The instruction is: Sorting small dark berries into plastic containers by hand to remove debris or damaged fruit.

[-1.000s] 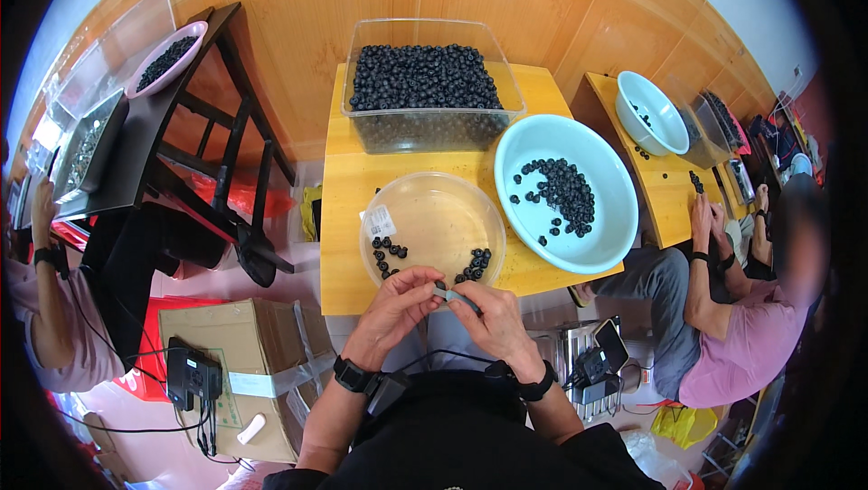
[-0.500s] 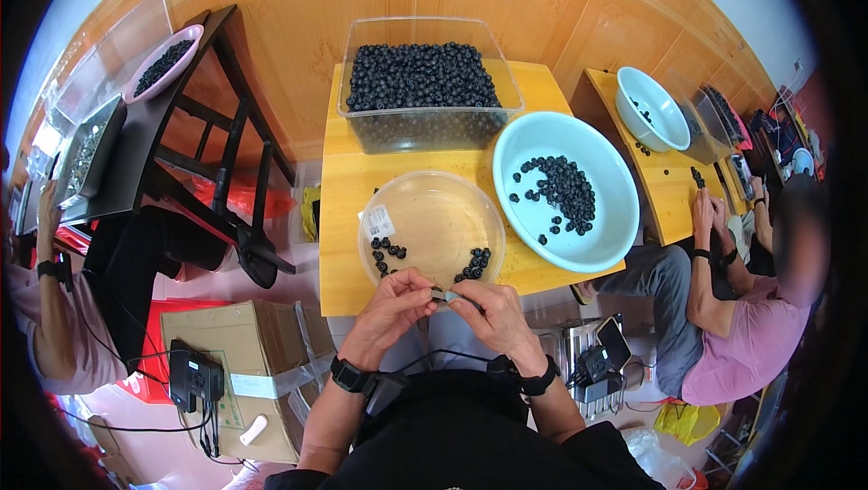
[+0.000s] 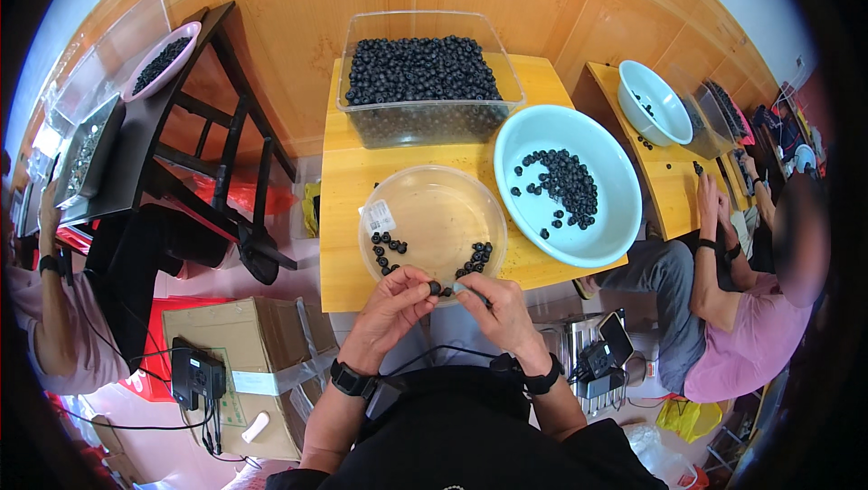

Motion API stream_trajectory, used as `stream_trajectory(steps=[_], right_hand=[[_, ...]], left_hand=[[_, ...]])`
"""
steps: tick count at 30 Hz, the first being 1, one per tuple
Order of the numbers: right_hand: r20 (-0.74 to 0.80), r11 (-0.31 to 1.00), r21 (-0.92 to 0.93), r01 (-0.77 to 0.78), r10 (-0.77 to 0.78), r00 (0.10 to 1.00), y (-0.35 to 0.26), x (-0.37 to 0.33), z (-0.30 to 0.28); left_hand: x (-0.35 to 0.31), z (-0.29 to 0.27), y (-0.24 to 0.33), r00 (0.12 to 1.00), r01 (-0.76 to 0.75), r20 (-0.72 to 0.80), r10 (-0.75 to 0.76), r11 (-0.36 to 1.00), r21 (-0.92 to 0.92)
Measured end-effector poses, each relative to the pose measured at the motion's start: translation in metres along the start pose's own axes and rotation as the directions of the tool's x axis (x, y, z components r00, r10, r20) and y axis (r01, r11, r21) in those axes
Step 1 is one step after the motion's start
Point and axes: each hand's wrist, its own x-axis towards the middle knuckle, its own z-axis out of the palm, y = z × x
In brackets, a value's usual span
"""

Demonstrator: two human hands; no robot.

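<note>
Over the near rim of a shallow round clear tub point(image 3: 432, 179), my left hand point(image 3: 391, 311) pinches a small round black piece point(image 3: 435, 288) between thumb and fingertips. Close beside it, my right hand point(image 3: 503, 311) is also closed in a pinch. A small dark bit and something pale bluish show at its fingertips, too small to name. Inside the tub lie two loose groups of black pieces, one at the left point(image 3: 388, 244) and one at the right point(image 3: 476, 258). A light blue basin point(image 3: 520, 219) to the right holds a heap of similar pieces.
A clear rectangular bin point(image 3: 425, 119) full of black pieces stands at the back of the yellow table point(image 3: 348, 282). A cardboard box point(image 3: 217, 327) is at the lower left. One person point(image 3: 750, 327) works at a right-hand table, another point(image 3: 68, 327) at a dark left table.
My fingertips have moved slightly apart, and a round black piece now shows in my left pinch. Before, a thin dark thing showed between both hands. The view has shifted slightly.
</note>
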Motion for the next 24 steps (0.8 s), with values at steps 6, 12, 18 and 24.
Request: stream_trajectory(steps=[6,12,18,24], right_hand=[[0.048,0.997,-0.055,0.059,-0.056,0.997,-0.007,-0.003,0.001],[0.032,0.996,-0.074,0.053,-0.051,0.998,-0.002,-0.005,0.002],[-0.005,0.992,-0.127,-0.019,0.019,1.0,-0.003,-0.004,-0.001],[0.09,0.991,-0.117,0.069,-0.059,0.994,-0.002,-0.005,0.002]], left_hand=[[0.002,0.0,-0.003,1.0,0.0,0.0,0.0,1.0,-0.007],[0.001,-0.001,-0.003,1.0,0.015,0.009,-0.015,1.0,-0.016],[0.0,-0.003,-0.004,0.999,0.04,-0.012,-0.04,0.999,0.035],[0.004,-0.007,-0.007,0.998,0.062,-0.012,-0.061,0.975,0.215]])
